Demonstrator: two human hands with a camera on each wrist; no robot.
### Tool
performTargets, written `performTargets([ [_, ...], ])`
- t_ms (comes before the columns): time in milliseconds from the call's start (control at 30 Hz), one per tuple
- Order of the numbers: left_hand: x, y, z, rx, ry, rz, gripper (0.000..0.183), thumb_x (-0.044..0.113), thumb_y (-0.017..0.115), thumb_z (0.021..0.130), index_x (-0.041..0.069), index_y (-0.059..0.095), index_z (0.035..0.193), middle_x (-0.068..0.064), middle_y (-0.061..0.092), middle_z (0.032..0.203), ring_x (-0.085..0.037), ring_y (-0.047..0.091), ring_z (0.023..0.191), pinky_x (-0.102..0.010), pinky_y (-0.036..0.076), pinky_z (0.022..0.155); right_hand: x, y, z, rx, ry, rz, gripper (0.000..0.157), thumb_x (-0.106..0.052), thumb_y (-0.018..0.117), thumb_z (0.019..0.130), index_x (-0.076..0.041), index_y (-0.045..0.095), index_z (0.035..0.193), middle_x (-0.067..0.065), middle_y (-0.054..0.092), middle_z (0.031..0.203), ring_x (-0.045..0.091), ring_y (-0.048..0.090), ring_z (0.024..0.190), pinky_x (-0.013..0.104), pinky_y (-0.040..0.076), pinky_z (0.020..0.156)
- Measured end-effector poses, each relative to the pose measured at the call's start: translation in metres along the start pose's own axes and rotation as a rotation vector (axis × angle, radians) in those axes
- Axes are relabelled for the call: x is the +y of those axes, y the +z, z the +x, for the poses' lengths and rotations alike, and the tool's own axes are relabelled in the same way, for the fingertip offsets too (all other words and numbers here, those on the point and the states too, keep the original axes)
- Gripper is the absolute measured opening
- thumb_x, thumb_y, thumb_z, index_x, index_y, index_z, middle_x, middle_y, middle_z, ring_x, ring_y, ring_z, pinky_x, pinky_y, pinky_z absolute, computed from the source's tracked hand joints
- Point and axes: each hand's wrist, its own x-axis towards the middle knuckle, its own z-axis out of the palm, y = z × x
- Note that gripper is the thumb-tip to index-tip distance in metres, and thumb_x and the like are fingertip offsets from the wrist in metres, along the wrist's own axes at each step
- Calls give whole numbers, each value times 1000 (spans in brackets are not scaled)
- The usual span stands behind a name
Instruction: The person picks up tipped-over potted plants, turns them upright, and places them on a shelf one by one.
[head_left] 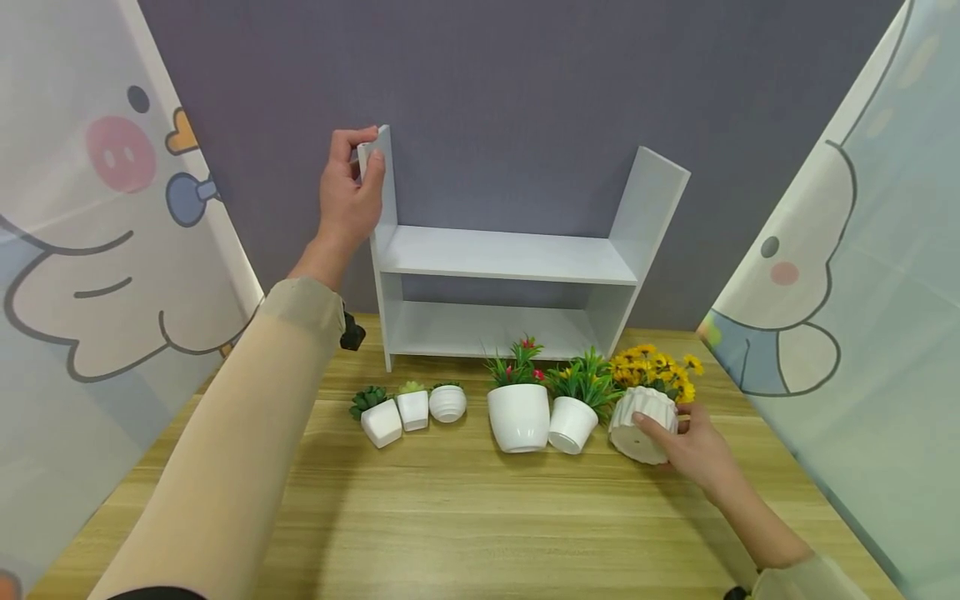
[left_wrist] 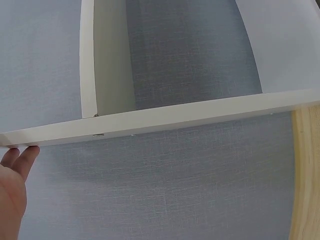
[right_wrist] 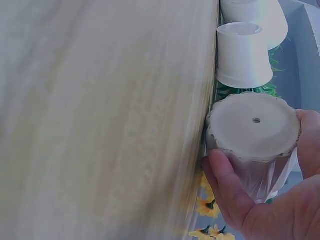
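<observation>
My left hand [head_left: 351, 196] grips the upper front edge of the left side panel of a white two-tier shelf [head_left: 510, 252], thumb on the inner face. In the left wrist view its fingertips [left_wrist: 26, 159] lie against the panel's outer face. At the right, my right hand [head_left: 703, 450] holds a ribbed white flowerpot [head_left: 647, 421] of yellow flowers [head_left: 652, 367]. This pot tips away from me, so its base with a small hole shows in the right wrist view. Left of it stand a smaller white pot [head_left: 573, 425] with grassy leaves and a large round white pot [head_left: 519, 418] with red flowers.
Several small white succulent pots, one of them square [head_left: 382, 423], sit in front of the shelf's left end. The shelf stands at the back of the wooden table [head_left: 420, 517], before a grey wall [head_left: 517, 100]. Cartoon-printed curtains [head_left: 862, 275] flank both sides.
</observation>
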Motion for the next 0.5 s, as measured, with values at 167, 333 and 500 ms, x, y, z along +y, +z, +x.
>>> performTargets([
  [167,0,1,-1,-2,0,5,37,33,50,115,17,51,149,11,50,167,-21,64,140,-34,52,107,-1,-1,0,32,-13,-12,115,-61,69,103,17,9,163,44,40,152,49,64,120,38,66,75],
  [333,2,1,0,-2,-2,0,38,34,50,115,17,52,149,11,51,167,-22,64,140,-34,53,109,-2,-2,-1,75,-57,-61,113,-56,73,102,18,11,160,47,38,151,55,59,125,48,64,87],
  [500,2,1,0,-2,0,1,38,34,50,115,16,51,149,10,51,167,-21,63,143,-36,53,112,-3,0,0,125,-103,-116,115,-51,79,98,20,10,157,48,38,148,59,54,128,63,52,103],
])
